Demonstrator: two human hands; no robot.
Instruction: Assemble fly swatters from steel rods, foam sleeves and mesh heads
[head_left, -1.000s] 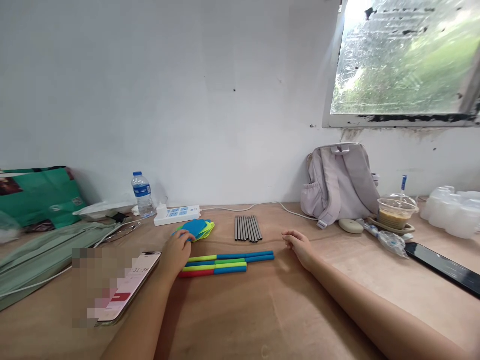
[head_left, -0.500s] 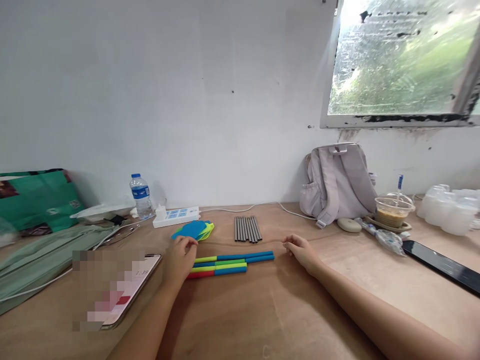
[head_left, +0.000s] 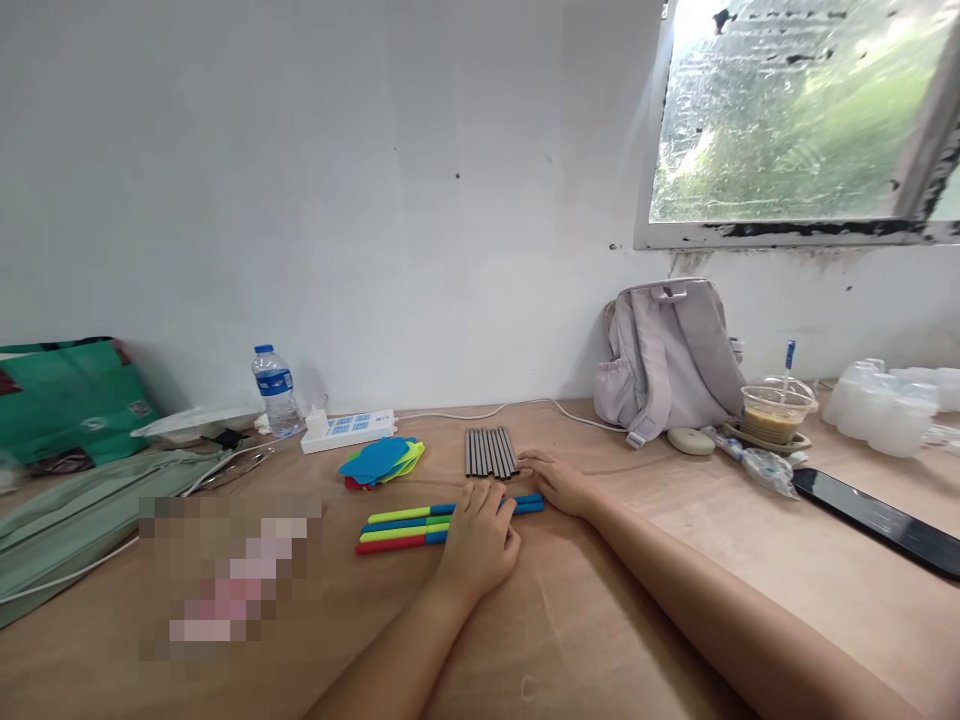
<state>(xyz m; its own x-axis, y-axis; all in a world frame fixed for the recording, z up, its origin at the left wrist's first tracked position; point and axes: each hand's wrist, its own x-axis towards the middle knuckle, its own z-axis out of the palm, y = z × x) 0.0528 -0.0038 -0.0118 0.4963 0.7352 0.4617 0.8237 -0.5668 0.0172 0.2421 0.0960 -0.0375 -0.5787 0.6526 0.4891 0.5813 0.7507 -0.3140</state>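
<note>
Several coloured rods (head_left: 401, 530) in yellow-green, blue, green and red lie side by side across the table. My left hand (head_left: 480, 530) rests over their right part, fingers stretched forward, hiding some of them. Its fingertips come close to the lower ends of several grey metal tubes (head_left: 491, 453), which lie in an upright row. At that row's right side is my right hand (head_left: 559, 483), fingers extended and nothing visible in them; whether it touches the tubes I cannot tell. To the left lies a pile of flat blue, yellow-green and red pieces (head_left: 382, 461).
Behind stand a power strip (head_left: 349, 430), a water bottle (head_left: 277, 392) and a grey backpack (head_left: 671, 355). On the right are a drink cup (head_left: 776, 412), a black phone (head_left: 877, 522) and white bottles (head_left: 904, 410). A pixelated patch covers something at left.
My left hand has moved right, from the left ends of the coloured rods onto their right part. My right hand has moved left, up to the metal tubes. The view has shifted slightly.
</note>
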